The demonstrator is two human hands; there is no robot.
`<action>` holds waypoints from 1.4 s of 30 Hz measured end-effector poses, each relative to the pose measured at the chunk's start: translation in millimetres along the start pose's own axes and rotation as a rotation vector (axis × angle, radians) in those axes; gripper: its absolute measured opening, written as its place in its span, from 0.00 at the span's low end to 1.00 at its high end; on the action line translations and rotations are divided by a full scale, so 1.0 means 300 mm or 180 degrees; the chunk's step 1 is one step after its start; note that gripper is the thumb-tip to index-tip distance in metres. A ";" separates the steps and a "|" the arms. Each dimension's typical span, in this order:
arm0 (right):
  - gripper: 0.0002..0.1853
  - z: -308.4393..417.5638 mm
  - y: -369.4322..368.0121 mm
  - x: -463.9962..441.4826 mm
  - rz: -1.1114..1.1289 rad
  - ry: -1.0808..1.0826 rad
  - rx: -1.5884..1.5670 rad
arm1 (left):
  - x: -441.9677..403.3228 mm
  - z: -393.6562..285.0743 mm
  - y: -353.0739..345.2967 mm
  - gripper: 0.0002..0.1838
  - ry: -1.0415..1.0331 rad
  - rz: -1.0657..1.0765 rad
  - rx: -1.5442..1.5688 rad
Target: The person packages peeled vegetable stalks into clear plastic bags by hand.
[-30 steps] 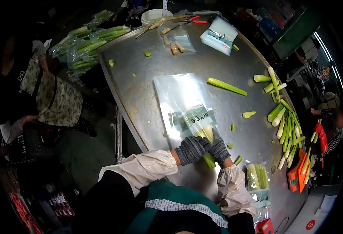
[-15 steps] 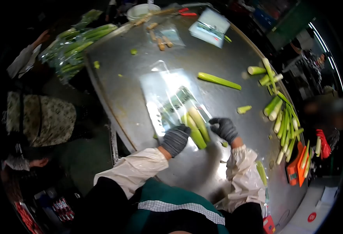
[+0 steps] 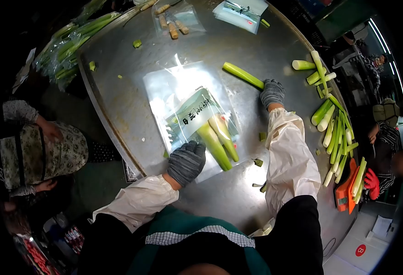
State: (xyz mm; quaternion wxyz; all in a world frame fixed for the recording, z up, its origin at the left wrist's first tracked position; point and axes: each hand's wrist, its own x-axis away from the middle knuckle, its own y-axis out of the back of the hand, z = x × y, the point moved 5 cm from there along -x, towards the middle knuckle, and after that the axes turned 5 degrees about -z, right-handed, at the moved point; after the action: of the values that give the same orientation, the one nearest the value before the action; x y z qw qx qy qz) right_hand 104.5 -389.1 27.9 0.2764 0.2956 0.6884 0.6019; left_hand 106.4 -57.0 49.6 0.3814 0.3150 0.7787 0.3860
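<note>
My left hand (image 3: 187, 161), in a grey glove, is closed on the lower left edge of a clear plastic bag (image 3: 167, 87) with a green printed label. Two green water bamboo shoots (image 3: 215, 144) lie inside the bag, partly behind the label, their ends toward me. My right hand (image 3: 273, 93), gloved in grey too, has its fingers wrapped round the right end of a single water bamboo shoot (image 3: 242, 75), which lies on the metal table to the right of the bag. The glove hides that end.
Water bamboo shoots (image 3: 334, 137) are piled along the table's right edge, beside an orange scale (image 3: 345, 190). At the far side are stacked bags (image 3: 240, 13) and wooden-handled tools (image 3: 171, 25). A bagged green bundle (image 3: 68, 50) lies at left. Co-workers stand on both sides.
My right hand has left the bag's right side, moved forward and right, and taken hold of the single shoot. My left hand stays at the bag's lower left. The view has shifted slightly.
</note>
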 end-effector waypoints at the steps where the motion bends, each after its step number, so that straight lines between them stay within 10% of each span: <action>1: 0.21 0.003 -0.001 0.005 0.0217 0.0092 -0.0033 | -0.004 -0.002 0.002 0.07 -0.0048 -0.0061 0.0100; 7: 0.13 -0.112 0.116 0.252 0.0480 0.0189 -0.1435 | -0.050 0.005 0.040 0.05 -0.0176 -0.0638 0.0664; 11: 0.09 -0.190 0.271 0.616 0.2512 -0.0373 -0.3579 | -0.071 0.014 0.046 0.03 0.0033 -0.0657 0.0847; 15: 0.15 -0.258 0.271 0.880 0.4072 -0.0628 -0.3421 | -0.067 0.014 0.039 0.03 0.0043 -0.0737 0.0856; 20: 0.15 -0.082 0.243 0.939 0.3488 -0.0680 -0.2936 | -0.059 -0.005 0.051 0.04 0.0010 -0.0833 0.0802; 26: 0.21 0.238 0.177 0.796 0.0717 0.0964 -0.3512 | -0.058 -0.022 0.070 0.05 -0.0323 -0.0763 0.0489; 32: 0.12 0.289 0.268 0.756 -0.0503 0.1338 -0.2852 | -0.022 0.016 0.114 0.09 -0.0058 -0.0883 0.0949; 34: 0.05 0.191 0.240 0.707 -0.0578 0.0693 -0.3439 | 0.033 0.055 0.094 0.12 0.0249 -0.1022 0.1109; 37: 0.11 0.058 0.122 0.620 -0.0434 0.0095 -0.2861 | 0.142 0.186 -0.049 0.16 0.3040 0.0166 0.2773; 42: 0.14 0.079 -0.040 0.520 0.0944 -0.0615 -0.3462 | 0.135 0.124 -0.058 0.19 0.4178 0.1299 0.3774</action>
State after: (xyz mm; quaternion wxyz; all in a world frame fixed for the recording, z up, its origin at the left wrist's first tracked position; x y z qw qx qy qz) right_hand 16.2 -259.2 9.2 0.3630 0.2580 0.2023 0.8722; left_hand 113.3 -20.4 5.5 -0.4394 0.3083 0.8396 0.0838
